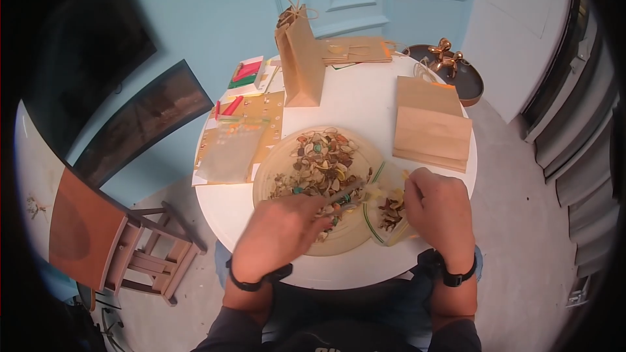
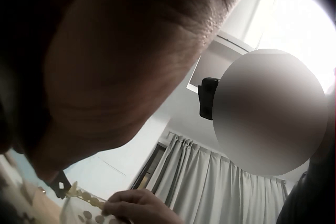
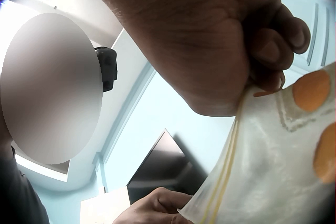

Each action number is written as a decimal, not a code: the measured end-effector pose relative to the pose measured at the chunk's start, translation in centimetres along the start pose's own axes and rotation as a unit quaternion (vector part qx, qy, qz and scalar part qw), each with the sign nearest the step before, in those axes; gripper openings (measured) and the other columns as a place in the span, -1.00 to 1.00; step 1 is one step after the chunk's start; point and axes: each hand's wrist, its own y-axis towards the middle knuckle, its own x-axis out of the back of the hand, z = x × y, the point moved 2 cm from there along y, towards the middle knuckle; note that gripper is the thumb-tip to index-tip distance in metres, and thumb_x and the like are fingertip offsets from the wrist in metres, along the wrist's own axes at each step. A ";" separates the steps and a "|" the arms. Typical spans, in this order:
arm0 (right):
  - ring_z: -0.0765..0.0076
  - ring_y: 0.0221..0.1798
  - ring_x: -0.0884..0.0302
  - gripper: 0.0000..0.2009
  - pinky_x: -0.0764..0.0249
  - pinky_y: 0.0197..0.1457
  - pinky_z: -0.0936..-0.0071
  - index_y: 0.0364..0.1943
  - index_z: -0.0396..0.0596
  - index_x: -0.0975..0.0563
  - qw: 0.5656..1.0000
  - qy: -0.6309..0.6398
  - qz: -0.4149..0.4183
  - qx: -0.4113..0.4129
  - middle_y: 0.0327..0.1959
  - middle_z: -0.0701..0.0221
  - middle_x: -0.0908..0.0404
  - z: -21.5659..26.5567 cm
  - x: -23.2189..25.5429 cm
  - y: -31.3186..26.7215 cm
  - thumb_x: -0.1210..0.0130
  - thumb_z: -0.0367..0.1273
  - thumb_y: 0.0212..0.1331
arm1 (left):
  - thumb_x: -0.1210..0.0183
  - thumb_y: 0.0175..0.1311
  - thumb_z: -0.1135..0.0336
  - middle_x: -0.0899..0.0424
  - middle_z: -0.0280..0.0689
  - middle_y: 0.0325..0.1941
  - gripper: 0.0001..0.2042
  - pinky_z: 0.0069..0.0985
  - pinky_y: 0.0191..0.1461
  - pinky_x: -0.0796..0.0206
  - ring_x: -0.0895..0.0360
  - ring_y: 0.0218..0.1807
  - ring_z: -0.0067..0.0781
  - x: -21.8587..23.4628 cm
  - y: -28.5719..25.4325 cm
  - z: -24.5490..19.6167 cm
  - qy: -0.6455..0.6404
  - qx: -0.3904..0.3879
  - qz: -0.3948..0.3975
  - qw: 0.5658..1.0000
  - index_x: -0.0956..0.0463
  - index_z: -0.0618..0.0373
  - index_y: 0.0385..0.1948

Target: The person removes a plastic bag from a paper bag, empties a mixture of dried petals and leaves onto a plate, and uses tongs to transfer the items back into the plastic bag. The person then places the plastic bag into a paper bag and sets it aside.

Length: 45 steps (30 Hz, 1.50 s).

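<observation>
My left hand (image 1: 280, 228) grips a slim grey-brown utensil (image 1: 344, 191) whose far end reaches to the mouth of a clear zip bag (image 1: 393, 223); its exact kind I cannot tell. With curled fingers and thumb, my right hand (image 1: 442, 208) holds the bag by its upper edge. Dried potpourri pieces lie inside the bag, and orange dots show on its wall in the right wrist view. A round tan tray (image 1: 267, 176) carries a heap of potpourri (image 1: 323, 156) with petals, shells and a few green bits. The bag overlaps the tray's right edge.
Behind the tray stands a kraft paper bag (image 1: 303, 65). Flat kraft bags lie at the back (image 1: 358, 49) and right (image 1: 432, 124) of the white round table (image 1: 352, 98). Another clear zip bag (image 1: 231, 150) is at left, near pink rolls (image 1: 231, 105). A stool (image 1: 156, 254) stands left.
</observation>
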 end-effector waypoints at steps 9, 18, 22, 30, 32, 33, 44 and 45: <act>-0.18 -0.46 -0.69 -0.81 -0.58 -0.33 -0.02 -0.41 -0.19 -0.62 0.999 0.007 0.000 -0.031 -0.54 0.08 -0.69 -0.5 0.6 -0.1 -0.34 -0.45 0.37 | -0.51 0.36 0.22 -0.85 0.00 -0.17 -0.72 -0.05 -0.03 -0.64 -0.82 -0.14 0.18 1.2 -0.6 3.0 0.069 0.116 0.018 0.991 -0.83 0.19 -0.03; -0.19 -0.45 -0.68 -0.81 -0.56 -0.33 -0.02 -0.41 -0.21 -0.60 0.999 0.003 0.002 -0.038 -0.52 0.07 -0.69 0.0 0.6 -0.1 -0.34 -0.46 0.38 | -0.38 0.51 0.12 -0.80 0.17 -0.26 -0.70 0.09 0.02 -0.60 -0.78 -0.10 0.31 1.4 -0.8 8.0 0.089 0.223 0.102 0.965 -0.83 0.24 -0.21; -0.20 -0.45 -0.67 -0.80 -0.55 -0.33 -0.02 -0.41 -0.21 -0.60 0.999 0.006 0.001 -0.035 -0.53 0.05 -0.68 0.1 0.5 -0.1 -0.34 -0.46 0.37 | -0.41 0.49 0.11 -0.83 0.10 -0.30 -0.70 0.01 -0.03 -0.59 -0.80 -0.17 0.24 1.6 -1.2 7.7 0.054 0.217 0.131 0.966 -0.84 0.21 -0.13; -0.21 -0.47 -0.67 -0.80 -0.54 -0.34 -0.03 -0.42 -0.21 -0.59 1.000 0.006 -0.001 -0.024 -0.56 0.05 -0.66 0.4 0.3 0.1 -0.33 -0.46 0.37 | -0.46 0.32 0.09 -0.85 0.07 -0.26 -0.70 0.01 0.01 -0.64 -0.82 -0.11 0.22 1.7 -1.1 6.6 0.080 0.226 0.153 0.959 -0.86 0.14 -0.12; -0.21 -0.47 -0.67 -0.80 -0.55 -0.33 -0.03 -0.42 -0.21 -0.59 1.000 0.004 -0.003 -0.021 -0.56 0.05 -0.66 0.3 0.2 0.1 -0.32 -0.46 0.38 | -0.46 0.31 0.11 -0.85 0.07 -0.26 -0.70 0.01 0.01 -0.64 -0.82 -0.11 0.23 1.5 -1.1 7.0 0.113 0.236 0.141 0.955 -0.86 0.15 -0.14; -0.21 -0.47 -0.67 -0.80 -0.55 -0.33 -0.03 -0.42 -0.21 -0.59 1.000 0.003 -0.003 -0.020 -0.56 0.05 -0.66 0.3 0.1 0.1 -0.32 -0.46 0.37 | -0.46 0.31 0.12 -0.85 0.07 -0.26 -0.71 0.02 0.01 -0.64 -0.82 -0.12 0.23 1.5 -1.0 7.0 0.110 0.230 0.140 0.957 -0.86 0.15 -0.15; -0.19 -0.47 -0.67 -0.79 -0.56 -0.32 -0.02 -0.43 -0.21 -0.60 1.000 -0.002 0.000 -0.017 -0.56 0.07 -0.66 0.6 0.1 0.2 -0.33 -0.45 0.37 | -0.49 0.35 0.15 -0.80 0.02 -0.38 -0.76 0.00 -0.13 -0.57 -0.78 -0.23 0.22 0.5 -1.3 7.4 0.123 0.166 0.102 0.973 -0.86 0.14 -0.23; -0.18 -0.47 -0.67 -0.79 -0.56 -0.32 -0.01 -0.43 -0.21 -0.60 1.000 -0.003 0.000 -0.017 -0.56 0.07 -0.66 0.6 0.1 0.1 -0.33 -0.45 0.37 | -0.48 0.36 0.16 -0.81 0.04 -0.35 -0.77 0.01 -0.10 -0.59 -0.79 -0.21 0.23 0.6 -1.2 7.2 0.124 0.174 0.108 0.971 -0.86 0.14 -0.23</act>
